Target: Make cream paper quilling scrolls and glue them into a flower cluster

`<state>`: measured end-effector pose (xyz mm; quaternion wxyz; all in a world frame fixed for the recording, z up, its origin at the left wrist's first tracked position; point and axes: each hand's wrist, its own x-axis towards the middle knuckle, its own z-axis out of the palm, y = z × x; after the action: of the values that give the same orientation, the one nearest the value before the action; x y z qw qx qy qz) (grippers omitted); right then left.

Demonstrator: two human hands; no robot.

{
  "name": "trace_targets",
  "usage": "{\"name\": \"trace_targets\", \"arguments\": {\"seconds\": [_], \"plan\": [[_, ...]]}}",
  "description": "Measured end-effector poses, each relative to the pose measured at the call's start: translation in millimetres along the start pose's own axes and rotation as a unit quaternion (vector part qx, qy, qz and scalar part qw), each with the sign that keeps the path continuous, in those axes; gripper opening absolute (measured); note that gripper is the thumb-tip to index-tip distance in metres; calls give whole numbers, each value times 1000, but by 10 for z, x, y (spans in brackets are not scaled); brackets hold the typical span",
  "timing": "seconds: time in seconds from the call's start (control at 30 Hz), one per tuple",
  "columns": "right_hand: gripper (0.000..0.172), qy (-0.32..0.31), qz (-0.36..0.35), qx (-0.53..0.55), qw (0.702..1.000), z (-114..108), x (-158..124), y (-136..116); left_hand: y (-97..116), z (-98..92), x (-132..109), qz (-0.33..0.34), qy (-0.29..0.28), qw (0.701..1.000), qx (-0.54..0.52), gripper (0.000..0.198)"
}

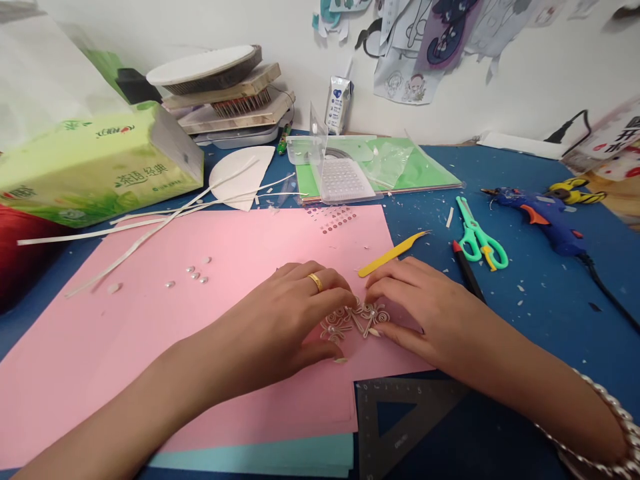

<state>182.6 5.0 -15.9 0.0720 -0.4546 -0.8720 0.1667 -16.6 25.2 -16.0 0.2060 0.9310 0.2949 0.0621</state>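
Several small white ornaments of coiled strips with pearl-like beads lie close together on pink paper (240, 247). My left hand (295, 307) arches over the left ornament (334, 330), fingers curved and thumb apart from them on the paper side. Its index fingertip reaches the ornaments' upper edge. The right coiled ornament (374, 313) sits between the thumb and fingertips of my right hand (420, 303), which appear to touch its edges. Fingers partly cover the ornaments. Just above my right hand lies a yellow pair of tweezers (390, 255).
Half-pearl beads (195, 275) and white strips (165, 227) lie left. Green scissors (480, 237), a black pen (467, 270) and a blue glue gun (543, 217) are right. A set square (367, 427) lies in front. A tissue pack (100, 163) and plastic case (345, 177) stand behind.
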Motion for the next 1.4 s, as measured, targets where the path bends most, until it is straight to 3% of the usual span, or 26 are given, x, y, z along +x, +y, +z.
{"name": "trace_targets", "arguments": {"seconds": [0.4, 0.5, 0.6, 0.67, 0.7, 0.8, 0.87, 0.97, 1.07, 1.17, 1.4], "plan": [[13, 18, 25, 75, 997, -37, -30, 14, -132, -18, -8, -87, 56, 992, 73, 39], [16, 53, 36, 133, 989, -80, -38, -6, -113, -35, 7, -96, 101, 989, 42, 41], [19, 86, 31, 234, 968, -134, -51, -46, -43, -90, 19, -120, 128, 980, -89, 32], [20, 99, 20, 299, 949, -162, -61, -77, 9, -126, 18, -128, 92, 953, -259, 24], [21, 106, 12, 323, 940, -171, -67, -91, 29, -135, 15, -127, 65, 925, -353, 21], [22, 129, -18, 348, 929, -181, -83, -124, 59, -121, 9, -124, 18, 806, -578, 19], [22, 138, -34, 350, 926, -178, -94, -135, 64, -87, 16, -128, 17, 743, -657, 20], [21, 141, -47, 362, 920, -166, -105, -139, 77, -35, 42, -129, 20, 678, -723, 20], [21, 149, -55, 364, 918, -148, -103, -135, 104, -7, 66, -120, 21, 648, -752, 22], [19, 148, -64, 360, 919, -137, -91, -134, 131, 3, 74, -101, 25, 635, -765, 24], [18, 117, -88, 348, 926, -189, -77, -134, 128, -1, 66, -109, 42, 646, -754, 20]]}}
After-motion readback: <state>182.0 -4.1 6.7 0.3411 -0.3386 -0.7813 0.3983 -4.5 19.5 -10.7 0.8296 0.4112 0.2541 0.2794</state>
